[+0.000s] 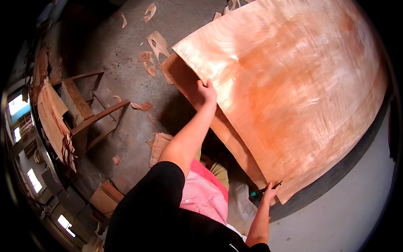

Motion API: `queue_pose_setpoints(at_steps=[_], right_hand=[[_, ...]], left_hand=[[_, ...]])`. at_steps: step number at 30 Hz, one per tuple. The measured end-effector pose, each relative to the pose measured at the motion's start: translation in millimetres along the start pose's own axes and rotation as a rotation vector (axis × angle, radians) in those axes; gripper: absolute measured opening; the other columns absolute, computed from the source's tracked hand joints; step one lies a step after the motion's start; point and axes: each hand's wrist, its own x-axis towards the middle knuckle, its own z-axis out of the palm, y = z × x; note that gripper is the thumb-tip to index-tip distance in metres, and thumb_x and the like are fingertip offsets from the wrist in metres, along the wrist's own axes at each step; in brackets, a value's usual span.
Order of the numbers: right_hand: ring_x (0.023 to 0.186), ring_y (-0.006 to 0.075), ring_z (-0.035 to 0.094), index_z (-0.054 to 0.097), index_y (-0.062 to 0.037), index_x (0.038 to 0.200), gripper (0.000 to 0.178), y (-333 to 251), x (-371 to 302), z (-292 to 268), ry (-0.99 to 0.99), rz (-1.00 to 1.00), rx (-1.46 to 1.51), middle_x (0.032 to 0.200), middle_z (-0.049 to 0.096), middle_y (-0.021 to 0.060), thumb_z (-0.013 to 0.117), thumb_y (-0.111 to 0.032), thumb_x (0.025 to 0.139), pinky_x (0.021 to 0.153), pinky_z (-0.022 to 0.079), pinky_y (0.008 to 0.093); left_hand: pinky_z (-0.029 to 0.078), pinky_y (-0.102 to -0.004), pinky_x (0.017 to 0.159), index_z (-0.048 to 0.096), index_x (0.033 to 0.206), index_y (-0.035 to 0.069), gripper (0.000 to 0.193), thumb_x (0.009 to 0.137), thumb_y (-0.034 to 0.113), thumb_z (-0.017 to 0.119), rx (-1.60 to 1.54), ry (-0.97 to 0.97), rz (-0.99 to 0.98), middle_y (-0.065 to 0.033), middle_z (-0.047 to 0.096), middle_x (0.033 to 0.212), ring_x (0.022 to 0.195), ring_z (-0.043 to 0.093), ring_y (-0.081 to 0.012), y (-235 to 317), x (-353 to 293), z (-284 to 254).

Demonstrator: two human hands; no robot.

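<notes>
A broad, thin wood veneer sheet (277, 88) with orange-brown patches fills the right half of the head view. My left hand (208, 92) is closed on its near left edge, which is raised above another veneer sheet (236, 145) beneath. At the near corner, my right hand (270, 193) holds a slim dark tool (257, 192) with a green part at one end and a thin dark point at the other. Its exact kind is unclear. The right hand lies against the sheet's corner, and its fingers partly cover the tool.
Veneer scraps (158, 45) litter the grey concrete floor (113, 54). To the left, a wooden frame stand (100, 116) is beside a stack of veneer pieces (52, 115). A clear plastic bag (240, 200) hangs near my right forearm. A pale surface (331, 218) lies at lower right.
</notes>
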Motion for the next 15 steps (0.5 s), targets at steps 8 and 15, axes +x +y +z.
queue_pose_setpoints(at_steps=[8,15], right_hand=[[0.109,0.0366,0.044,0.039,0.0109,0.117,0.063,6.9,8.9,-1.1,0.009,0.005,-0.230,0.115,0.045,0.0291,0.059,-0.032,0.076,0.091,0.035,0.0378],[0.100,0.0367,0.050,0.042,0.0071,0.112,0.060,-2.2,1.2,12.1,0.114,0.156,-0.230,0.105,0.052,0.0265,0.062,-0.035,0.074,0.084,0.039,0.0384]], left_hand=[[0.044,-0.0324,0.071,0.038,0.094,-0.004,0.025,0.080,0.008,0.055,-0.202,-0.122,-0.205,-0.0135,0.049,0.093,0.080,0.049,-0.0193,-7.1,-0.8,-6.7],[0.019,-0.0219,0.035,0.033,0.057,0.015,0.035,0.082,0.031,0.053,-0.098,-0.317,-0.551,0.0044,0.027,0.046,0.037,0.026,-0.0066,-39.1,1.3,-22.4]])
